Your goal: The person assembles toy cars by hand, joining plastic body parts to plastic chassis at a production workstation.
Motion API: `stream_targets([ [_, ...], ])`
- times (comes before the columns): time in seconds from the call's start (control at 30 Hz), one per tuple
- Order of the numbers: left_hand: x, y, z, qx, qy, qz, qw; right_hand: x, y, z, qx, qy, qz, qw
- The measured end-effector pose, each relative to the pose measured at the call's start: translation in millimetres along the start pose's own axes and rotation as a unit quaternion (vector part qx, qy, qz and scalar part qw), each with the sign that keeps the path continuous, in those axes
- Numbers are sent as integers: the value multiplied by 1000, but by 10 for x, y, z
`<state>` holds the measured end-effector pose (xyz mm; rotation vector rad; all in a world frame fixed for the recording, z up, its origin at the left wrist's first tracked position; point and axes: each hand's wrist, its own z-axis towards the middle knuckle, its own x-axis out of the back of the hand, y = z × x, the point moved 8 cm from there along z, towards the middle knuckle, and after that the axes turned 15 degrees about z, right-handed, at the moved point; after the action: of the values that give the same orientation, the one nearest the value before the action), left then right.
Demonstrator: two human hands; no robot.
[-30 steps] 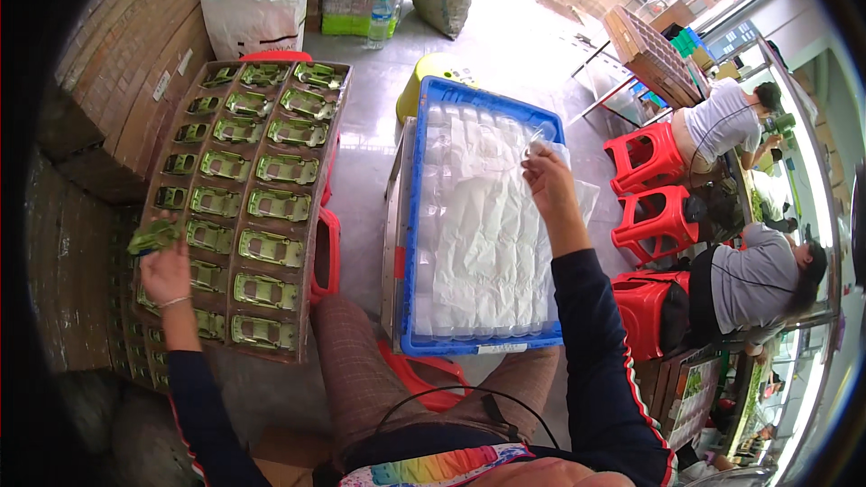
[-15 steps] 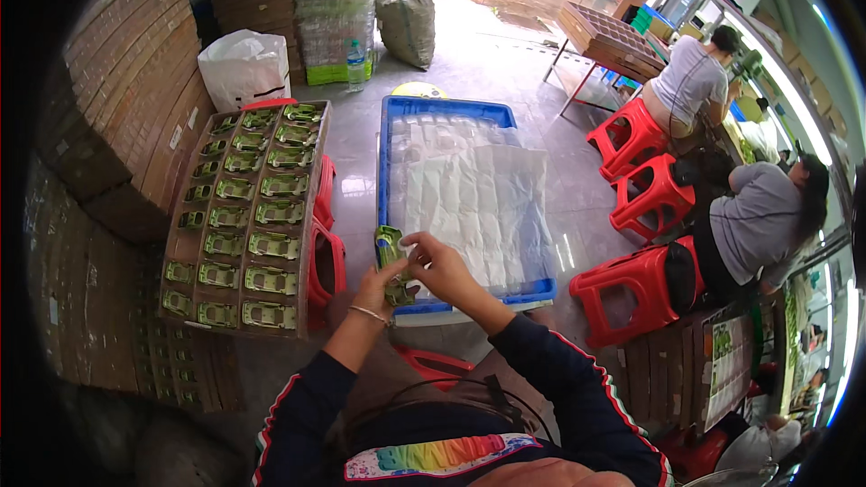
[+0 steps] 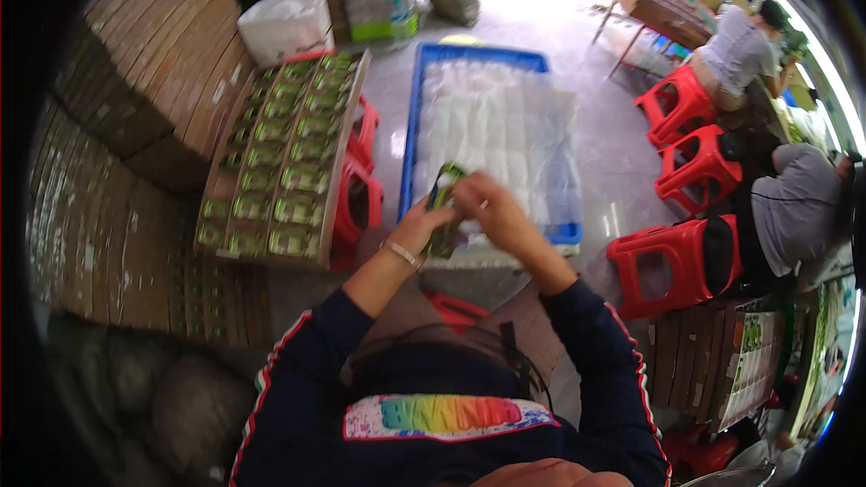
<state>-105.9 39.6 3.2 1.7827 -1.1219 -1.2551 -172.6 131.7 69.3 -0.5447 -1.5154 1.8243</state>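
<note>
My left hand (image 3: 417, 229) is closed round a green toy car (image 3: 445, 242), which it holds upright over the near left corner of a blue crate (image 3: 412, 126). Fingers of my right hand (image 3: 492, 206) are bent and drawn together at the upper part of the car. Whatever they pinch is hidden and blurred. Inside the crate lie translucent white sheets (image 3: 505, 131) with rows of pockets. Left of it, a shallow partitioned box (image 3: 350, 140) holds several rows of green toy cars (image 3: 298, 176).
Red stools (image 3: 675, 257) stand to the right, where two people (image 3: 798, 207) sit at a bench. Stacked brown boxes (image 3: 162, 36) line the left side. A white bag (image 3: 287, 27) and a water bottle (image 3: 398, 18) stand at the back.
The view has shifted, so the crate and boxes appear higher and further right. Both hands stay at the toy car; the right one now sits closer over its upper part.
</note>
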Motion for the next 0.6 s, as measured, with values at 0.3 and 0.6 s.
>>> stream_targets([
  [0.3, -129, 18, -132, 58, -74, -233, 968, 403, -341, 148, -33, 146, 178, 972],
  [0.6, -50, 18, -204, 12, -105, -290, 951, -48, -301, 328, -21, 76, 44, 996],
])
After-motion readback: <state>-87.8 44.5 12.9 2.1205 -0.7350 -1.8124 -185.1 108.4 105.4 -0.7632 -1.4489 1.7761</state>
